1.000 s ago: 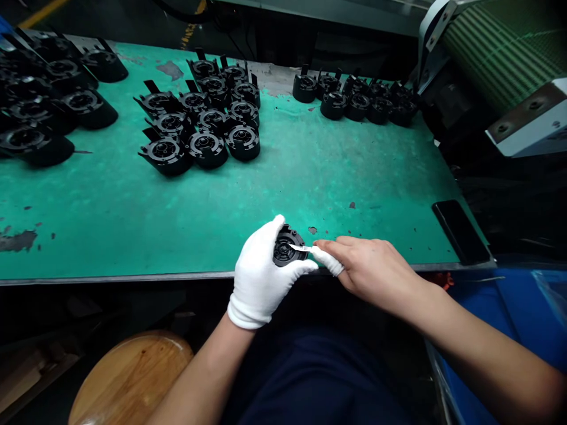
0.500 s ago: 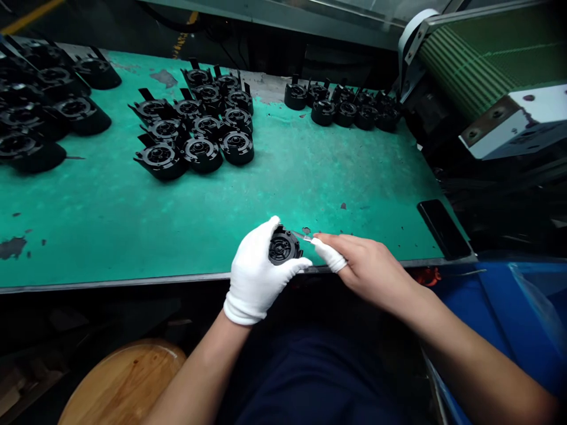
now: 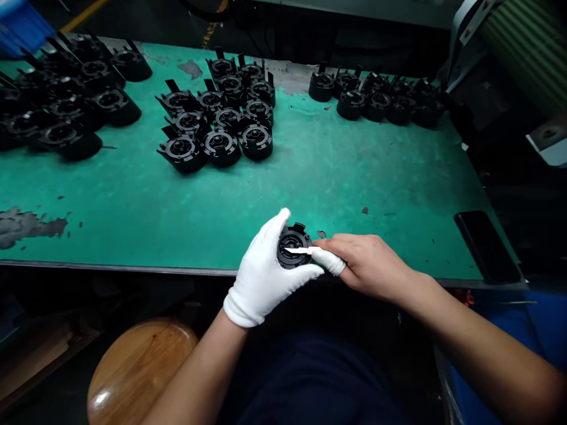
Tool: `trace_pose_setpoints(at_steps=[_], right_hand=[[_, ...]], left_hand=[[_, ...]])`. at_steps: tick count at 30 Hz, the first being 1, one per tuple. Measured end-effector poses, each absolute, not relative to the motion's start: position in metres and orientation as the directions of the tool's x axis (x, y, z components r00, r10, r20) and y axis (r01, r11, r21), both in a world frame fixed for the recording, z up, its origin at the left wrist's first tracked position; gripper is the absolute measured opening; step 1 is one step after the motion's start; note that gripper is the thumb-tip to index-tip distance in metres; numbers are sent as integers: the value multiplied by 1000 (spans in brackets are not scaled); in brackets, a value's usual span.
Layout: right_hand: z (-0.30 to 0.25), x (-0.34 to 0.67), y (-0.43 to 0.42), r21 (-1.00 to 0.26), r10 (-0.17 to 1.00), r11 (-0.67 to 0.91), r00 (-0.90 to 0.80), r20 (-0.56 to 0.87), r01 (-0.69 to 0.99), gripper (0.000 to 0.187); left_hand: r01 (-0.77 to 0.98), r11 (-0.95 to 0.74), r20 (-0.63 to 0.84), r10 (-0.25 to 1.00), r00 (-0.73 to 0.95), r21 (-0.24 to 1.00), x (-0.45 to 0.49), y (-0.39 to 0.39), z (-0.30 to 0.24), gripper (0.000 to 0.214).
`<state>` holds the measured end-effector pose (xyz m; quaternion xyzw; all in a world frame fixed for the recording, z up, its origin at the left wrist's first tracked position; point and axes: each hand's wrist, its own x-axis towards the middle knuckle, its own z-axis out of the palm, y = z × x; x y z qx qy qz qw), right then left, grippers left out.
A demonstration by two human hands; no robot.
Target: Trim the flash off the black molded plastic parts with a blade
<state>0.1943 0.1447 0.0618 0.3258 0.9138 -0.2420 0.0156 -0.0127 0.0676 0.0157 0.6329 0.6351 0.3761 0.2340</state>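
My left hand (image 3: pixel 263 265), in a white glove, is closed around a round black plastic part (image 3: pixel 296 260) at the table's front edge. The part's open face, with rings and ribs inside, is turned up toward me. My right hand (image 3: pixel 372 262) is bare except for a white cover on the thumb. It grips a small knife (image 3: pixel 297 251), whose pale pointed blade lies over the face of the black part. Whether the blade touches the part I cannot tell. The knife's handle is hidden in my fingers.
On the green table (image 3: pixel 310 177) stand several black housings (image 3: pixel 221 144) in a middle group, more housings (image 3: pixel 66 136) at left and others (image 3: pixel 351 105) at back right. A phone (image 3: pixel 487 245) lies at the right edge. A wooden stool (image 3: pixel 137 372) stands below; a green conveyor (image 3: pixel 531 53) is upper right.
The knife blade has moved from the black part's right rim to across its face. The part has turned a little in my left hand. My view has shifted left.
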Motion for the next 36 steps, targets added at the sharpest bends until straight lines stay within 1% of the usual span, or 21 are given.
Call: trace_pose_setpoints(at_steps=[3,6,14,17,22,25,31,33,36], right_hand=[[60,195,149,-443,572,677,-799,-184,587,36],[60,195,152,-462,551,671,-807,-212,580,35],[59,196,158,-482,508,682,-831,-228,550,36],[61,194,155,-447,533,678,-810,-247,583,38],[63,190,147,-336,617,657,-738,-275,675,48],[63,188,148,-287,648,647,-707,-281,707,48],[74,193,151,-329,612,669,-745,-266,667,40],[80,194,149,-299,592,694,-756,-279,655,39],[86,191,148,-219,585,727,-754,-299,651,39]], left_hand=[[641,-73,179,979,-102,764,-9,68,13,99],[651,-84,195,976,-99,754,-11,70,14,95],[657,-123,238,967,-89,743,-10,70,13,94],[657,-125,239,967,-87,744,-9,71,13,95],[673,-110,252,961,-116,731,-7,71,11,94],[677,-97,259,955,-142,730,-5,71,9,92],[670,-95,266,951,-158,736,-3,70,6,96],[673,-95,268,950,-158,733,-3,70,6,96],[678,-93,265,952,-155,729,-3,70,5,95]])
